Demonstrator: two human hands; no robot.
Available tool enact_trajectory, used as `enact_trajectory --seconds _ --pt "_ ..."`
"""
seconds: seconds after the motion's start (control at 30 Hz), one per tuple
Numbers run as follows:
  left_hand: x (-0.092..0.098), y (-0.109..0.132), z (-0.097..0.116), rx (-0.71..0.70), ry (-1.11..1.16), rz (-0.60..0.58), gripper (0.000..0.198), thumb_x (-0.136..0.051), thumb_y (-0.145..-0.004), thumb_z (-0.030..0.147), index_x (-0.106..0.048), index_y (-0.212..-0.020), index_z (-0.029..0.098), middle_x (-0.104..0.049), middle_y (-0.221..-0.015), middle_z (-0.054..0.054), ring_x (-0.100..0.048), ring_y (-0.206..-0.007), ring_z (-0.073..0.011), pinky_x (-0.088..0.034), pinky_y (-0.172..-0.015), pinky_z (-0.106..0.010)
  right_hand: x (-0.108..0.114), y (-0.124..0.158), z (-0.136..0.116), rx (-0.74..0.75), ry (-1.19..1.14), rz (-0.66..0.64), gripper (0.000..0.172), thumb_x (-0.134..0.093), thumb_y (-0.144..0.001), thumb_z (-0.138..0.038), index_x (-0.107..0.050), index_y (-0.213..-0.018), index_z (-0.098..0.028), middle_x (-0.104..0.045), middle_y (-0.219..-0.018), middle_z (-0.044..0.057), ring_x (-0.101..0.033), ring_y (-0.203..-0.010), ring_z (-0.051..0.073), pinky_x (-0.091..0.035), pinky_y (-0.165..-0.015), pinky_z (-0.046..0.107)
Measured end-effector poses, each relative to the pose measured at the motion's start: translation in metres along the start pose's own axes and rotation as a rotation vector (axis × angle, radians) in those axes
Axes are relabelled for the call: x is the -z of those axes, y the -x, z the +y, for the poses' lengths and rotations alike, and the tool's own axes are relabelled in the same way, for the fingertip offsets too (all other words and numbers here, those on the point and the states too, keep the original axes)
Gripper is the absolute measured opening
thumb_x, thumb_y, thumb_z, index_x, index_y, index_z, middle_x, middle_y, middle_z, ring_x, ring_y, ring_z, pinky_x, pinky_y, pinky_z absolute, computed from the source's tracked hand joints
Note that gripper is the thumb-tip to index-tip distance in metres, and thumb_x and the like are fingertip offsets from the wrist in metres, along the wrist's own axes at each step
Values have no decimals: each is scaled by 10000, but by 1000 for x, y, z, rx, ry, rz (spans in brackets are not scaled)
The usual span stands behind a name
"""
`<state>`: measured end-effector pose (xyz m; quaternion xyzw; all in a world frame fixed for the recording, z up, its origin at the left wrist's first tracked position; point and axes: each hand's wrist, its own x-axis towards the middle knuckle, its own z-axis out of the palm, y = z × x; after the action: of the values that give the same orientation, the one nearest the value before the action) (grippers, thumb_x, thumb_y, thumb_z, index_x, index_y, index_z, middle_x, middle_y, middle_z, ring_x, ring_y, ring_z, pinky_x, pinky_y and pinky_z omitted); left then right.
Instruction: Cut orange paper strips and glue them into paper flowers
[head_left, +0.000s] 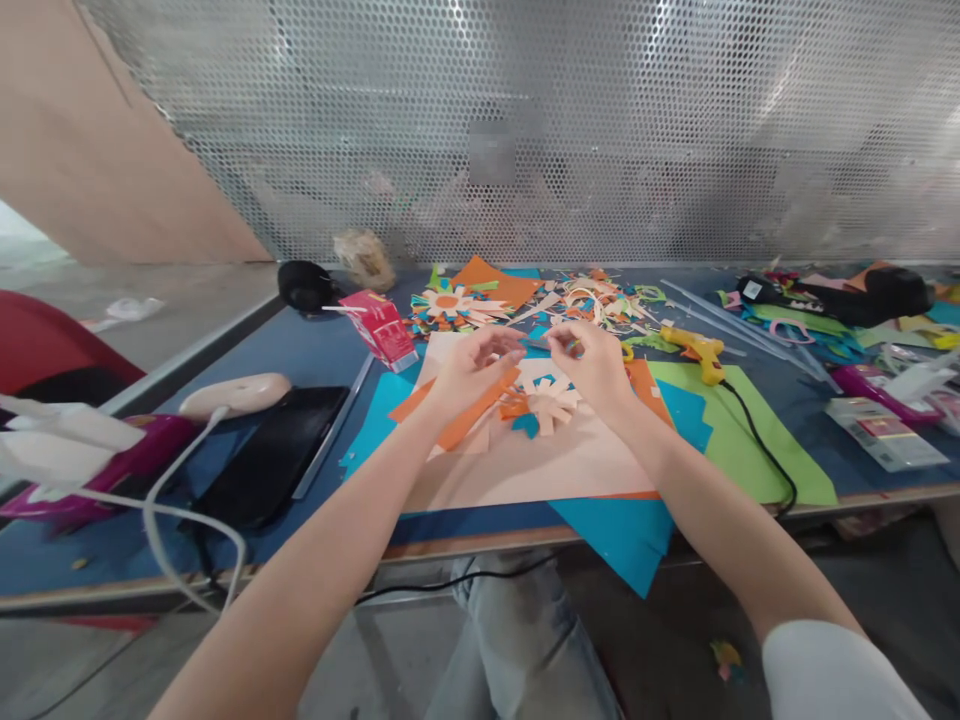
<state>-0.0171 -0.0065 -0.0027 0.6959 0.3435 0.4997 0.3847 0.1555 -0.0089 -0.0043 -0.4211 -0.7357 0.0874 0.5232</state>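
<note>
My left hand [476,368] is curled with thumb and fingers close together, above the pale paper sheets. My right hand [594,362] pinches from the other side. A small blue paper strip [535,344] spans the gap between both sets of fingertips; its ends are partly hidden. Just below lies a paper flower [551,402] with cream petals, beside an orange paper piece [514,406] and a blue paper piece [526,425]. These rest on a large pale pink sheet [480,482]. Under my left wrist is a folded orange paper [469,425].
Paper scraps [600,303] and another paper flower [448,303] lie behind my hands. A pink drink carton [381,330] leans at left, near a black phone [274,455]. A yellow glue gun [697,350] sits right, its cord crossing green paper [739,440]. Blue sheets [622,535] overhang the front edge.
</note>
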Motion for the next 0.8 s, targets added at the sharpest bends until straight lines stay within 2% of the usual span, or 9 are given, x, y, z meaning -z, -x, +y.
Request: enact_trajectory --seconds 0.07,0.23,0.4,0.57,0.67,0.8 --pt "-2 2 4 21 30 -18 270 -648 -707 370 -630 -888 170 -630 -821 -49 -577 -708 -132 -472 -668 -259 0 0 1 32 22 12 141 -501 -775 -185 -641 -791 -191 -668 -780 34 -595 -707 139 -469 -624 257" --pt "-4 4 6 57 66 -55 324 -616 -723 448 -644 -886 169 -624 -758 -41 -572 -653 -128 -464 -619 -252 -2 2 -1 91 85 -80 162 -502 -806 -183 -656 -856 -200 -673 -795 31 -601 -718 140 -471 -666 265" --pt "-2 5 1 62 110 -97 349 -574 -758 456 -659 -939 170 -639 -814 -57 -580 -719 -145 -445 -623 -252 1 2 -2 142 188 -123 170 -473 -840 -186 -637 -883 -196 -663 -856 46 -598 -823 158 -466 -729 278" --pt "-3 6 2 121 216 -159 386 -552 -774 462 -671 -989 165 -656 -885 -90 -565 -727 -148 -434 -609 -255 5 0 -1 265 426 -143 188 -438 -848 -158 -624 -834 -177 -645 -840 81 -580 -840 187 -449 -741 304" --pt "-3 6 2 164 302 -194 429 -551 -760 492 -669 -1012 165 -656 -953 -114 -568 -744 -164 -440 -605 -270 7 -2 2 261 514 -108 201 -416 -849 -152 -609 -801 -180 -628 -805 84 -569 -805 188 -436 -704 302" --pt "-1 5 1 169 333 -185 440 -551 -749 509 -669 -1015 180 -654 -984 -120 -573 -738 -169 -436 -589 -272 10 -3 4 208 478 -18 193 -399 -855 -179 -589 -824 -187 -616 -802 73 -561 -785 173 -426 -684 283"
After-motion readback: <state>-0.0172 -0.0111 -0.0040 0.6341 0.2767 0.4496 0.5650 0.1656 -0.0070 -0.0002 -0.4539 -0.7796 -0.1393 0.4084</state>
